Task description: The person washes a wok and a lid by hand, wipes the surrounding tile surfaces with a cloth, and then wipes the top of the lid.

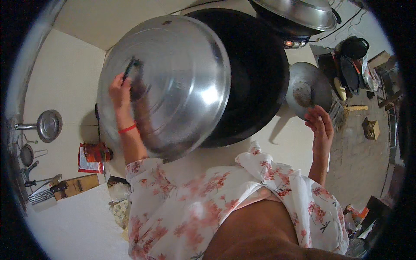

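My left hand grips the dark loop handle of a large domed metal lid. The lid covers the left part of a big black wok and hides much of its inside. The wok's uncovered right part looks dark, and its contents cannot be made out. Over on the right, my right hand has its fingers loosely bent and slightly apart. Its fingertips overlap the lower rim of a grey metal pan or wok with a brown patch; contact cannot be told.
A second lidded wok stands at the back on a cooker with a lit panel. At left are a red packet, a hanging ladle and a cleaver. Beyond the counter's right edge, a small wooden stool stands on the floor.
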Tool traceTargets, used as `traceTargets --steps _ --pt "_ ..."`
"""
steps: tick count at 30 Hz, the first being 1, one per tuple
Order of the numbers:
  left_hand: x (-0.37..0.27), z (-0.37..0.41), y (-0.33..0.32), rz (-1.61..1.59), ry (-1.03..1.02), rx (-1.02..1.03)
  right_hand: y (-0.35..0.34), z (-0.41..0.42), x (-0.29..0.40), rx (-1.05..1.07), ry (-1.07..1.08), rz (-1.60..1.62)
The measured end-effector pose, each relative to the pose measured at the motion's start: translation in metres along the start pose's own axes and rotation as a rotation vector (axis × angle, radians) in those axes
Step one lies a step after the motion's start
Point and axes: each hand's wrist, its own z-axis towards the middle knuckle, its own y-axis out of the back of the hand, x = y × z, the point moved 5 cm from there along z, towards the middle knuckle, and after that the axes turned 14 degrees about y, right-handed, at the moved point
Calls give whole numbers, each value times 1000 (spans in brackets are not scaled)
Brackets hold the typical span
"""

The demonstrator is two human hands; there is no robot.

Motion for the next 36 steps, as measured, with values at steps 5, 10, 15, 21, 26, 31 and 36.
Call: traceTargets --steps 5,10,15,21,26,31,36 --pt "-43 -11 -79 -37 -131 100 21 -8 -10 -60 -47 3" --pt "-75 -27 -125 44 -128 223 29 -23 -21 -90 -88 -27" --pt "-75 -28 -147 28 -169 205 20 -24 -24 -66 -116 3" --pt "-78 -38 -166 32 -251 202 6 -21 -19 -53 -104 -27" --pt "-57 -31 -158 61 -203 229 -24 -34 -10 4 -94 -77" --pt "-57 -46 -139 121 -377 37 -38 -44 -22 108 -83 -56" --pt "-25 -83 -84 -392 -289 55 -64 -38 -13 217 -45 -72"
